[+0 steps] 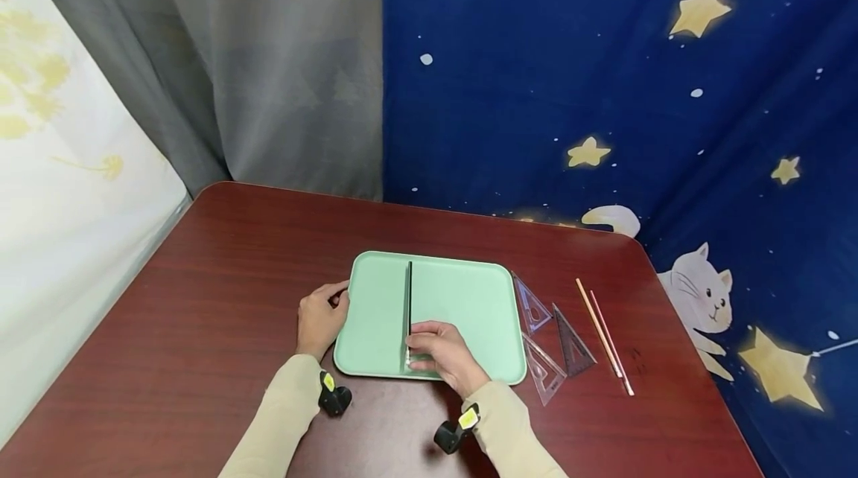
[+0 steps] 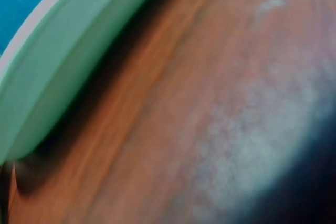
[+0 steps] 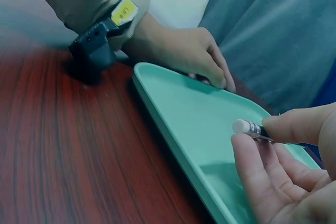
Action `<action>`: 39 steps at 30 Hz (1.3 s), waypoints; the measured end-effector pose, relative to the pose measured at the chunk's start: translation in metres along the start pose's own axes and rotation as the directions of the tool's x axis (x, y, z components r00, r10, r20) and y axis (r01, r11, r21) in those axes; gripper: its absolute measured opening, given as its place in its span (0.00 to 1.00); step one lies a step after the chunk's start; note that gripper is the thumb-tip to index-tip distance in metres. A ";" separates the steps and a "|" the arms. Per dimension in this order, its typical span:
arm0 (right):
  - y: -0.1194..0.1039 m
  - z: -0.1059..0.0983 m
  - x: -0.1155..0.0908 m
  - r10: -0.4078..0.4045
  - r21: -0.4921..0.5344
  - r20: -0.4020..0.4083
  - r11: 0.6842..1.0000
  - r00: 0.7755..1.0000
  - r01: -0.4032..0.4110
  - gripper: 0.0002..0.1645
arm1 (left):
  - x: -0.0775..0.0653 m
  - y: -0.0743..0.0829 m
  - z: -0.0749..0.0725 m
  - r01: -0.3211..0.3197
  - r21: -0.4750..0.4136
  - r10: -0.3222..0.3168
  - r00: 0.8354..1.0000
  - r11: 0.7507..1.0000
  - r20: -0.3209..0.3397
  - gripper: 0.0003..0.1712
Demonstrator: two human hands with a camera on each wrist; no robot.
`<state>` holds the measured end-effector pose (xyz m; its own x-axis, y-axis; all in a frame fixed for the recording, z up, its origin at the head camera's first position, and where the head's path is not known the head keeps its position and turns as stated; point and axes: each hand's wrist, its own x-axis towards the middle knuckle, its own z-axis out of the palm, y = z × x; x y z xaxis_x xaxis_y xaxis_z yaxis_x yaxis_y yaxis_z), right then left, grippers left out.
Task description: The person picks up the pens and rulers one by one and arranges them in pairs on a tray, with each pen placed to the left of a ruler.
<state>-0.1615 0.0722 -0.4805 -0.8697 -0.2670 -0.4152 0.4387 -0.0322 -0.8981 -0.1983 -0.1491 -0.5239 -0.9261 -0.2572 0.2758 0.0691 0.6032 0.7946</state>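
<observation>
A black pencil (image 1: pixel 410 299) with a white eraser (image 3: pixel 241 126) and a metal band is pinched near its eraser end by my right hand (image 1: pixel 445 353). Its far end points to the back of a light green tray (image 1: pixel 462 299); whether the pencil touches the tray surface I cannot tell. At the tray's left rim, my left hand (image 1: pixel 322 320) holds the edge with bent fingers, seen also in the right wrist view (image 3: pixel 191 56). Only the tray's outer wall (image 2: pixel 68 61) and the tabletop show in the left wrist view, which is blurred.
Right of the tray lie a bluish set square (image 1: pixel 532 305), a dark set square (image 1: pixel 572 344) and a clear set square (image 1: pixel 544 372). Farther right, a yellowish pencil (image 1: pixel 599 325) and a pinkish pencil (image 1: pixel 611 342) lie on the reddish-brown table (image 1: pixel 201 329). Curtains hang behind.
</observation>
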 end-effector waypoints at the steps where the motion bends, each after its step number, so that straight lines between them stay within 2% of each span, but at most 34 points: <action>1: 0.000 0.003 0.000 -0.004 0.001 -0.002 1.000 1.000 0.004 0.22 | 0.000 0.001 0.000 0.000 -0.003 0.000 1.000 1.000 0.000 0.14; 8: 0.004 0.021 0.004 -0.022 0.020 -0.021 1.000 1.000 0.023 0.19 | -0.002 0.002 0.000 0.007 0.007 -0.007 1.000 1.000 -0.008 0.14; 17: 0.006 0.035 0.010 -0.030 0.025 -0.055 0.999 0.998 0.031 0.18 | -0.002 0.003 0.000 0.010 -0.006 -0.010 1.000 1.000 -0.009 0.14; 25: 0.005 0.054 0.015 -0.051 -0.084 -0.114 0.996 0.992 0.042 0.15 | 0.000 0.002 0.000 -0.007 0.015 0.007 0.999 1.000 -0.034 0.13; 31: 0.006 0.071 0.017 -0.091 -0.190 -0.165 0.980 0.982 0.059 0.12 | 0.000 0.000 0.000 -0.013 0.038 0.015 0.999 0.999 -0.037 0.13; 39: 0.006 0.091 0.019 -0.139 -0.263 -0.221 0.962 0.965 0.078 0.07 | 0.001 -0.001 0.001 -0.020 0.053 0.023 0.999 0.998 -0.049 0.13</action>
<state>-0.1542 -0.0210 -0.4806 -0.9506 -0.0399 -0.3077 0.2940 0.2016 -0.9343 -0.1996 -0.1492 -0.5253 -0.9052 -0.2797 0.3199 0.0682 0.6475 0.7590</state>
